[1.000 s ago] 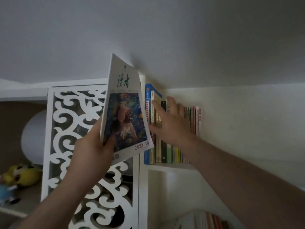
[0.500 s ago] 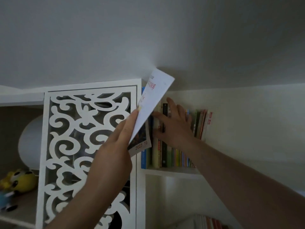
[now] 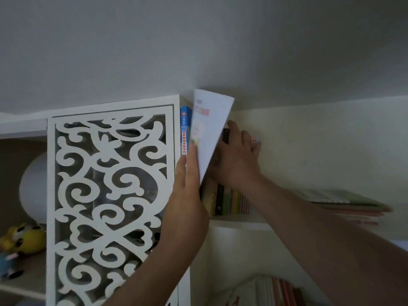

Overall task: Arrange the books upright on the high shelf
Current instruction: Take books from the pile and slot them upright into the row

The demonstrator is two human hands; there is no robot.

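The task is looking well underway: a row of upright books (image 3: pixel 229 200) is already standing on the high shelf (image 3: pixel 240 219), just below the right hand (image 3: pixel 236 160), while a flat stack of books (image 3: pixel 344 202) is still lying well off to that hand's outer side, so those are probably left to stand up. The left hand (image 3: pixel 187 191) is holding a thin magazine (image 3: pixel 209 133), fingers lying along its near face with the thumb hidden behind it, so how tight the grasp is cannot be told; it is feeding the magazine in between the blue book (image 3: pixel 185 129) just beside its fingertips and the rest of the row. The right hand is spreading its straight fingers flat against the spines, pressing the row aside. Compared with half a second ago, the magazine is standing steeper and sitting deeper in the gap, its picture cover no longer showing, and the right hand is reaching a little higher on the spines
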